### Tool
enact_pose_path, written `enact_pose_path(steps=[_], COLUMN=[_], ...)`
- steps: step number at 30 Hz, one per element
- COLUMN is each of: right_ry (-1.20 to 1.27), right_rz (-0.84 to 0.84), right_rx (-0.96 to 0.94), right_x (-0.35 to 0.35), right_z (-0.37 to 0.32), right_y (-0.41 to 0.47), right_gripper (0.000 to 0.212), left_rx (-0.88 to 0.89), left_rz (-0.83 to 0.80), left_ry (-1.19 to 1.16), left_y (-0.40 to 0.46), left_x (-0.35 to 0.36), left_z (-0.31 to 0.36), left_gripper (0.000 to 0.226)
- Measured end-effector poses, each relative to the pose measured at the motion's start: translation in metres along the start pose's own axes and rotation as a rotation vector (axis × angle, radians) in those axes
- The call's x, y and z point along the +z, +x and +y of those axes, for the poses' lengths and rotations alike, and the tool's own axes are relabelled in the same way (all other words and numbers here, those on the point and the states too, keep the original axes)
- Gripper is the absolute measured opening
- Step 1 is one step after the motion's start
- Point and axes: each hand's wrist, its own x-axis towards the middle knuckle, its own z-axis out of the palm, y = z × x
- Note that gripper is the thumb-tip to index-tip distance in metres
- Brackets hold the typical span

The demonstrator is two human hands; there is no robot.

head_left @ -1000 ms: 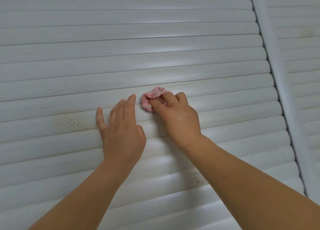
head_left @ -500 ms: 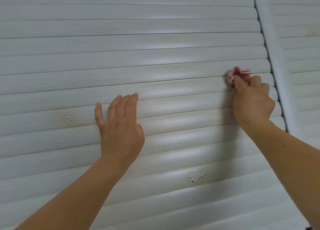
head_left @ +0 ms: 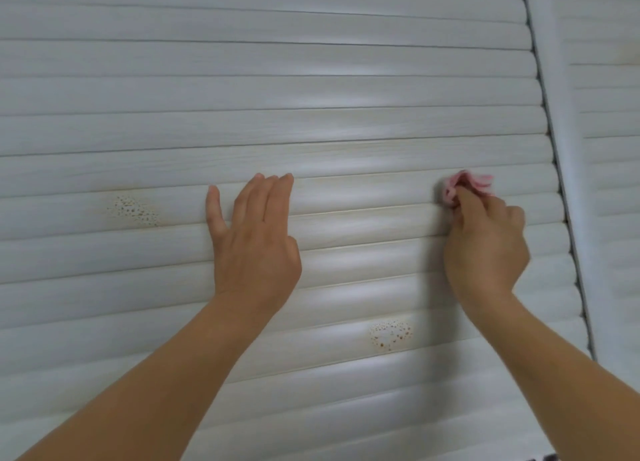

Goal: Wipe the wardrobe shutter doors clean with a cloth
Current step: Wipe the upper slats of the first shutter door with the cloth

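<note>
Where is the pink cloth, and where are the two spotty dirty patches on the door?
pink cloth (head_left: pixel 468 183): head view, on the bunched folds above the fingers.
left spotty patch (head_left: pixel 134 211): head view, on its speckled middle.
lower spotty patch (head_left: pixel 390 334): head view, on its speckled middle.

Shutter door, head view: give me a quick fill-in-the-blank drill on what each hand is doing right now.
1. The right hand pinches a bunched ____ cloth.
2. The left hand rests ____ on the shutter door.
3. Speckled stains visible on the slats: ____.

Missing words: pink; flat; two
</note>
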Motion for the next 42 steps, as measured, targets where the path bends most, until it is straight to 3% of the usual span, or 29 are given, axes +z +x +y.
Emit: enact_pose_path(steps=[8, 12, 18, 22, 23, 26, 27, 31, 32, 36, 42], right_ry=[0.076, -0.031, -0.064, -0.141, -0.165, -0.187, -0.2, -0.13, -0.13, -0.095, -0.022], right_rz=[0.107, 0.036, -0.063, -0.068, -0.11, -0.184, -0.196, -0.209, -0.209, -0.203, -0.118], right_rx=[-0.345, -0.44, 0.07, -0.304, -0.282, 0.139, 0.192, -0.189, -0.167, 0.265, 0.008], right_x=[0.005, 0.0, -0.006, -0.007, -0.01, -0.013, -0.015, -0.016, -0.018, -0.02, -0.005], right_z=[-0.096, -0.083, -0.056, -0.071, -0.063, -0.045, -0.05, -0.07, -0.065, -0.049, -0.095], right_y=[-0.053, -0.049, -0.029, -0.038, -0.032, -0.017, -0.019, -0.04, -0.037, -0.023, -0.055], right_gripper=[0.034, 0.038, 0.044, 0.043, 0.042, 0.049, 0.05, 0.045, 0.046, 0.056, 0.049], left_rx=[0.09, 0.109, 0.135, 0.134, 0.136, 0.131, 0.132, 0.133, 0.135, 0.142, 0.074], left_rz=[-0.027, -0.051, -0.076, -0.091, -0.09, -0.083, -0.084, -0.086, -0.082, -0.072, -0.097], left_ry=[-0.044, -0.058, -0.059, -0.07, -0.07, -0.071, -0.074, -0.086, -0.092, -0.106, -0.075], left_y=[-0.012, -0.016, -0.024, -0.027, -0.027, -0.028, -0.028, -0.03, -0.031, -0.033, -0.039], left_x=[-0.01, -0.018, -0.029, -0.034, -0.035, -0.04, -0.04, -0.038, -0.038, -0.041, -0.049], left_z=[-0.011, -0.02, -0.037, -0.044, -0.045, -0.049, -0.05, -0.049, -0.048, -0.05, -0.075], left_gripper=[0.065, 0.065, 0.064, 0.064, 0.064, 0.063, 0.063, 0.063, 0.064, 0.064, 0.065])
